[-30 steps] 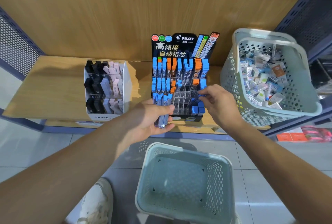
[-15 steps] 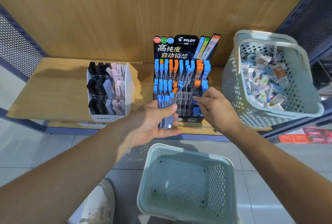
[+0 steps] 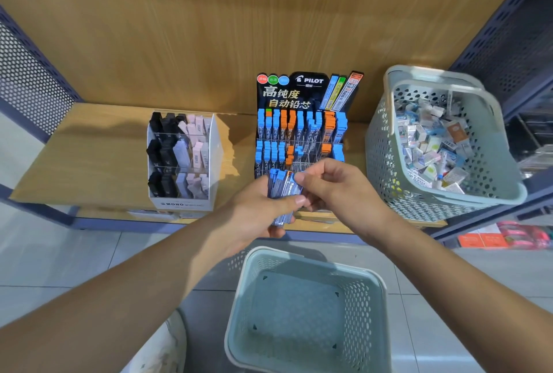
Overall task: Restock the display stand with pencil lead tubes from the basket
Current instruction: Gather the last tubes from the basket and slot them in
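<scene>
Several pencil lead tubes (image 3: 279, 193), four or five by our count, form one bundle. They are slim clear cases with bright blue caps at the upper end, and dark leads show through the bodies. The bundle stands nearly upright, tilted a little to the left, and its lower ends poke out below the palm.

Left hand (image 3: 254, 214): we note the fingers curled round the bundle from behind and the thumb laid across its front. This hand carries the whole bundle.

Right hand (image 3: 335, 190): thumb and forefinger pinch the capped end of the rightmost tube, and the other fingers are curled loosely underneath. The two hands meet at the bundle.

Position: we place the bundle in front of the lowest tier of the display stand (image 3: 302, 133), near the front edge of the wooden shelf (image 3: 89, 157). It sits beyond the far rim of the floor basket (image 3: 239, 298).

Stand: it has a black PILOT header card and clear tiered cells. The back row is packed with blue- and orange-capped tubes. The middle row is filled at the left and has a few more at the right. The hands hide most of the front row.

Surroundings: the floor basket is pale green and perforated. A matching shelf basket (image 3: 386, 148), right of the stand, holds a jumble of small packets. A white MONO eraser box (image 3: 182, 205), left of the stand, holds black, grey and pink erasers in three tiers.
</scene>
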